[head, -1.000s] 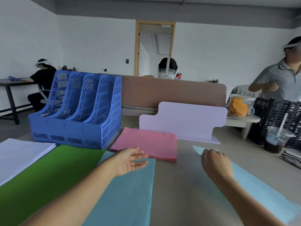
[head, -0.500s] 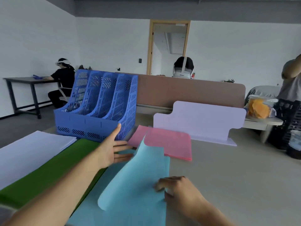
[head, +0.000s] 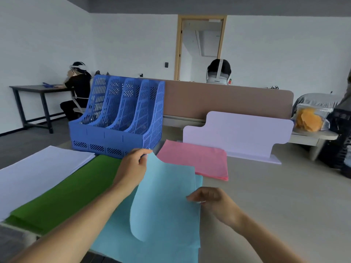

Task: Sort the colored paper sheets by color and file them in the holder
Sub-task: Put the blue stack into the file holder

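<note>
Left hand (head: 133, 168); right hand (head: 214, 202); both curled

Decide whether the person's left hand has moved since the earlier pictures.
Yes. The left hand has moved closer to the blue file holder, now just before its front right corner, pinching the lifted light blue sheet.

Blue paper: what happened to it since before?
The right hand brought the blue sheet leftward over the blue stack; the left hand, open before, now pinches its top corner. The pink stack, green stack, white stack and holder stayed put.
</note>
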Demonstrator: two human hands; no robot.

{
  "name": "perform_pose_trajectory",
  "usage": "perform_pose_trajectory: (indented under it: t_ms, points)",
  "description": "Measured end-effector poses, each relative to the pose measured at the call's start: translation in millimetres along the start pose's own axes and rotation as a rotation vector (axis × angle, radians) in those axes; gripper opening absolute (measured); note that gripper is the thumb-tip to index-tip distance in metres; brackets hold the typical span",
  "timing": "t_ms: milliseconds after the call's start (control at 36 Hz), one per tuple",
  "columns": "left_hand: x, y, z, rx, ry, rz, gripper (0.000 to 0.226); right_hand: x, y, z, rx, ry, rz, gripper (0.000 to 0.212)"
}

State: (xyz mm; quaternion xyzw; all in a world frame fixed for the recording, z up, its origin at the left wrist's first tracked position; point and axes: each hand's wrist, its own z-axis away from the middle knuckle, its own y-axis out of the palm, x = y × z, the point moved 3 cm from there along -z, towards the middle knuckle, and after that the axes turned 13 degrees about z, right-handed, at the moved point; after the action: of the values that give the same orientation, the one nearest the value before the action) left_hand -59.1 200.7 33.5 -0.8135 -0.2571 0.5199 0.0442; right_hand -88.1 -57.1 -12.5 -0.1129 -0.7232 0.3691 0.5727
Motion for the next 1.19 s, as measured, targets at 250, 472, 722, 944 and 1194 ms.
perform_pose_trajectory:
  t_ms: [250,472,722,944,1194]
  points:
    - [13,9,18,0.730,-0.279,-0.630,0.096,8,-12,2,-0.215,0.353,-0.447,0.016]
    - [31,6,24,0.984,-0.317,-0.443,0.118,3,-19,-17,-0.094,0.690,-0.895,0.009]
    - [41,6,24,0.996,-0.257,-0.427,0.121,12,8,-27,0.175,0.557,-0.524,0.016]
    - [40,6,24,0.997,-0.268,-0.433,0.127,30,14,-30,0.001,0.448,-0.358,0.029]
    - [32,6,26,0.995,-0.272,-0.421,0.131,42,4,-26,0.102,0.556,-0.560,0.021]
